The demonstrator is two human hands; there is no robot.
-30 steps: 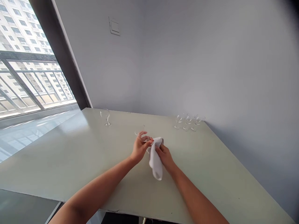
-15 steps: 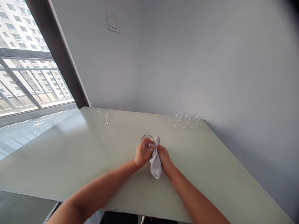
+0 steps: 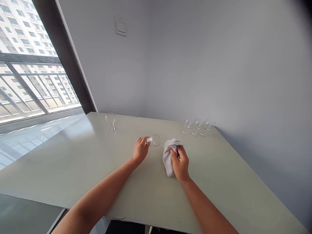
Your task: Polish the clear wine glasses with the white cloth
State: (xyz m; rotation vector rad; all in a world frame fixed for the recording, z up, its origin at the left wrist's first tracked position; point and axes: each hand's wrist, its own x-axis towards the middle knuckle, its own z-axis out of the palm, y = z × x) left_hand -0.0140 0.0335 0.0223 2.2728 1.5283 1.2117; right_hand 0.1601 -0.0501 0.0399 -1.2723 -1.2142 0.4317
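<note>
A clear stemmed glass [image 3: 156, 140] lies tipped over in the left hand [image 3: 140, 150], above the middle of the tabletop [image 3: 148, 195], its round bowl pointing right; the fingers grip its narrow end, though whether by stem or foot I cannot tell. Just right of it, and apart from it, the right hand [image 3: 181, 162] grips a bunched white cloth [image 3: 168, 159], thumb on the near side, with a loose fold hanging down. The tabletop is pale, smooth and slightly glossy. Near its far left corner 1 upright glass [image 3: 113, 124] stands; near the far right corner stands a cluster of glasses [image 3: 194, 126], too faint to count. Broad stretches of surface lie to either side of the 2 hands, and a shorter one lies between them and the far edge. The front edge [image 3: 136, 221] runs beneath the forearms, with darkness below. The right edge slants along a grey wall, which meets a 2nd wall, bearing a switch [image 3: 120, 27], in the corner. At left, a dark-framed window shows a railing [image 3: 44, 74] and a pale building [image 3: 20, 27].
</note>
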